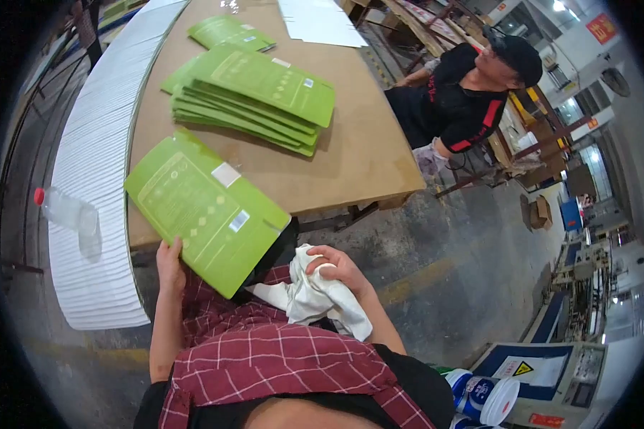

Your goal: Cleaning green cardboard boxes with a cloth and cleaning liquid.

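Clear bottle [70,214]; blue tub [475,393]; cardboard box [542,213]

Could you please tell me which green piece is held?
The nearest green piece, gripped by the left hand; the others lie untouched beyond it.

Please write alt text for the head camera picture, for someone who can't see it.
A person's left hand holds a flat green folder at a brown table, while the right hand grips a white cloth. More green folders lie on the table; a red-capped clear bottle sits on white sheets at left, and a co-worker is at right.
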`<action>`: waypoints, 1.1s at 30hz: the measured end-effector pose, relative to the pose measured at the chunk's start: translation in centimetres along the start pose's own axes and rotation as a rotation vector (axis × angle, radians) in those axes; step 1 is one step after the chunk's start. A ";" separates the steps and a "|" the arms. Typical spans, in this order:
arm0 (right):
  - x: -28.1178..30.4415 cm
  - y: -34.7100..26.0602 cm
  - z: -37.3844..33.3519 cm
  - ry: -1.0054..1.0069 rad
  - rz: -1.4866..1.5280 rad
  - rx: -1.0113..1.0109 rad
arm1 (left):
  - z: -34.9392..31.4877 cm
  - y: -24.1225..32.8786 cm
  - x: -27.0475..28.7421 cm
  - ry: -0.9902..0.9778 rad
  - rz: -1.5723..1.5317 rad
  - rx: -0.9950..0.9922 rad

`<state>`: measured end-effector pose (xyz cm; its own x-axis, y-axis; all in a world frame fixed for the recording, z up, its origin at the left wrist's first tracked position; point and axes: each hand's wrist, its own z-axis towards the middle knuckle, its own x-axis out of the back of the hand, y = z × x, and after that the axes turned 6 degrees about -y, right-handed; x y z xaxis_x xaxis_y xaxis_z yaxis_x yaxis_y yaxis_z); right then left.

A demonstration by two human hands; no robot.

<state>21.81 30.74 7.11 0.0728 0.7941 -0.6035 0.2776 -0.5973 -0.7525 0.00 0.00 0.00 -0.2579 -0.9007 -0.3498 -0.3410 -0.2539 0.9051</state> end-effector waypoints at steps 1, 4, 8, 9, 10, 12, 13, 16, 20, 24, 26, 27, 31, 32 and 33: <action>-0.7 -0.3 0.5 0.030 -0.094 0.048 | 0.7 0.7 1.4 0.000 0.029 0.007; 1.0 -5.7 -5.0 0.166 -0.309 0.246 | -1.4 -0.6 -2.6 0.077 0.020 -0.019; -0.8 -7.9 -3.8 0.017 0.200 0.970 | -0.2 0.9 -0.6 0.195 0.235 -0.151; -2.1 -8.5 -3.1 0.011 0.322 1.068 | -0.2 0.6 -0.2 0.221 0.284 -0.176; -2.6 -8.6 -2.5 0.008 0.322 1.070 | -0.7 1.6 -1.4 0.221 0.284 -0.179; -3.6 -8.6 -1.1 -0.150 0.321 0.990 | -2.6 3.5 -4.6 0.446 0.813 -0.444; -4.1 -8.6 -0.5 -0.227 0.322 0.945 | -3.4 4.1 -5.8 0.453 0.813 -0.445; -5.7 -6.8 0.3 -0.440 0.336 0.800 | -6.9 5.3 -9.4 -0.235 0.682 -0.418; -7.3 -4.4 1.1 -0.503 0.127 0.623 | -9.6 5.4 -14.5 -0.552 0.690 -0.563; -6.3 -5.7 0.9 -0.102 0.056 0.641 | -8.0 5.0 -14.8 -0.661 0.570 -0.263; -4.9 -6.1 0.7 -0.002 0.014 0.557 | -6.8 4.7 -14.4 -0.432 0.252 -0.019; -4.1 -5.9 0.2 -0.011 -0.035 0.488 | -6.3 4.6 -14.9 -0.377 0.121 -0.047; -1.7 -3.4 -0.6 -0.013 -0.208 0.136 | -5.7 6.0 -16.4 -0.330 -0.347 0.187; -1.4 -2.6 -0.5 -0.033 -0.367 0.036 | -5.5 5.9 -16.1 -0.384 -0.439 0.196; -1.0 -2.1 -0.7 -0.048 -0.530 -0.058 | -5.5 5.7 -15.9 -0.374 -0.432 0.205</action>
<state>21.87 31.31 9.49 -0.1350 0.9784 -0.1566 0.3173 -0.1070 -0.9423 7.13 10.91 12.07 -0.3445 -0.5371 -0.7700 -0.6435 -0.4621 0.6102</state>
